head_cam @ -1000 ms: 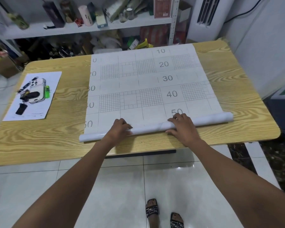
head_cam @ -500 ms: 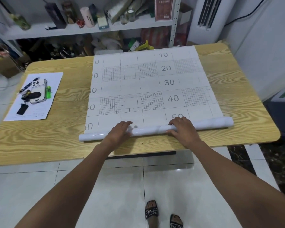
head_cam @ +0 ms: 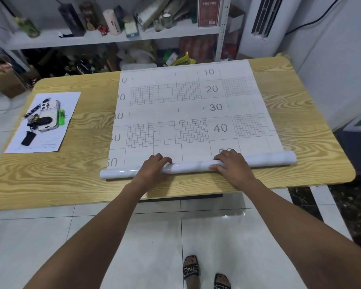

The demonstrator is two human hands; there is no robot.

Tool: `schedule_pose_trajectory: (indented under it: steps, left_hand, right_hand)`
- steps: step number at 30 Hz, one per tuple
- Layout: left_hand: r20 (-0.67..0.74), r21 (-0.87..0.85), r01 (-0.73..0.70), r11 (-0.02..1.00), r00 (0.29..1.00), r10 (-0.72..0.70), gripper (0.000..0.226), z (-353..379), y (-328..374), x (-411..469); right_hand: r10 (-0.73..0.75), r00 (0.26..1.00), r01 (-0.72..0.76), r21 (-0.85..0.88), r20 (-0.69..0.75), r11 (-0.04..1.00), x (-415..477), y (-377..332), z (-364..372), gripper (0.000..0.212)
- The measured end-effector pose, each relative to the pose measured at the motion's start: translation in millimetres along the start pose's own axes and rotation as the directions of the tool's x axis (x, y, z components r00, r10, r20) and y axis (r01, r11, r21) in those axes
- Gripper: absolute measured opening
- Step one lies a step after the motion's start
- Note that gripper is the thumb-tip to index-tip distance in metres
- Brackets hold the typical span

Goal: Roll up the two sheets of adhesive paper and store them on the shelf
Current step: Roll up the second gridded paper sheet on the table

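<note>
A white adhesive sheet (head_cam: 188,105) with a printed grid and numbers 10 to 50 lies flat across the wooden table (head_cam: 50,180). Its near end is rolled into a thin white roll (head_cam: 192,166) running left to right by the table's front edge. My left hand (head_cam: 152,170) rests on the roll left of its middle, fingers curled over the top. Right of the middle, my right hand (head_cam: 230,165) lies on the roll with fingers bent over it. I see only this one sheet. The white shelf (head_cam: 175,32) stands behind the table.
A white paper (head_cam: 71,101) on the table's left carries a phone (head_cam: 50,115), keys and a green lighter (head_cam: 62,116). The shelf is crowded with bottles and boxes. A white air conditioner (head_cam: 263,21) stands at the back right. My sandalled feet (head_cam: 204,274) stand on pale floor tiles.
The roll has turned slightly further up the sheet, now half covering the printed 50. Both hands stayed on it and moved with it.
</note>
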State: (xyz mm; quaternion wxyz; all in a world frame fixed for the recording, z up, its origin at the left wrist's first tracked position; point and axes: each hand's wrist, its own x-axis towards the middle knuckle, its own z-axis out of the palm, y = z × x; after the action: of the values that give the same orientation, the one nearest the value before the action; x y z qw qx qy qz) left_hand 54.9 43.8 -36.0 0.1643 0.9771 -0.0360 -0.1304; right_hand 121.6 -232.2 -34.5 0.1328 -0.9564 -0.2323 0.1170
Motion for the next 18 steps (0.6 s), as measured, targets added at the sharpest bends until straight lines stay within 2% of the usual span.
schedule_pose_trajectory:
  steps: [7, 18]
  left_hand:
    - [0.018, 0.113, 0.010, 0.994, 1.000, -0.012, 0.042, -5.0, 5.2, 3.2]
    - [0.008, -0.005, 0.057, 0.998, 0.998, -0.057, 0.039, -2.8, 5.3, 3.2]
  right_hand:
    - [-0.006, 0.999, 0.004, -0.052, -0.033, 0.999, -3.7, -0.7, -1.5, 0.040]
    - [0.034, 0.999, -0.037, -0.081, -0.041, 0.996, -8.8, -6.1, 1.1, 0.047]
